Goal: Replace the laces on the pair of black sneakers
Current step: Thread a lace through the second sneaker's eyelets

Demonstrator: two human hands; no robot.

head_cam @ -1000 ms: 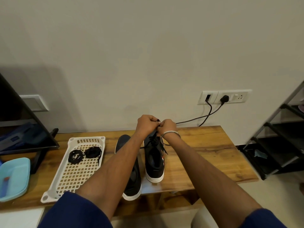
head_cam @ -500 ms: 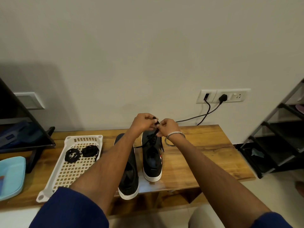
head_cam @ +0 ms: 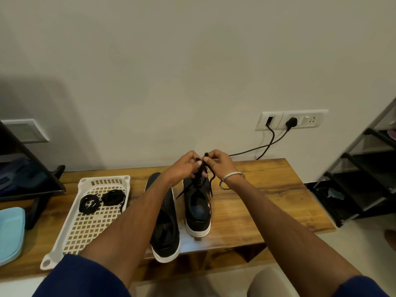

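Your two hands meet over the far end of the right sneaker [head_cam: 198, 207]. Your left hand [head_cam: 186, 166] and your right hand [head_cam: 218, 162] both have their fingers curled, and both pinch the black lace [head_cam: 201, 170] where it bunches up above the shoe. One loose end hangs down on the left side of the shoe, and another hangs on the right.

It looks like you are working on the knot or the top holes; I cannot tell which. Hold the lace close to the shoe, so you can feel what it does. Pull gently and evenly with both hands. If you tug hard on one side, the shoe may tip or slide on the table. Keep the loose ends out of the way so they do not tangle.

The left sneaker [head_cam: 166, 219] lies just beside the right one, under your left arm. Its heel hangs over the near edge of the table, so mind your elbow.

Both shoes sit on a wooden table [head_cam: 257, 200] against a plain wall. To the left is a white tray [head_cam: 90, 224] with holes, and two rolled black laces [head_cam: 101, 200] lie at its far end. A light blue thing shows at the left edge. A wall socket [head_cam: 291, 121] with black cords is at the far right, and a dark rack [head_cam: 364, 179] stands at the right.
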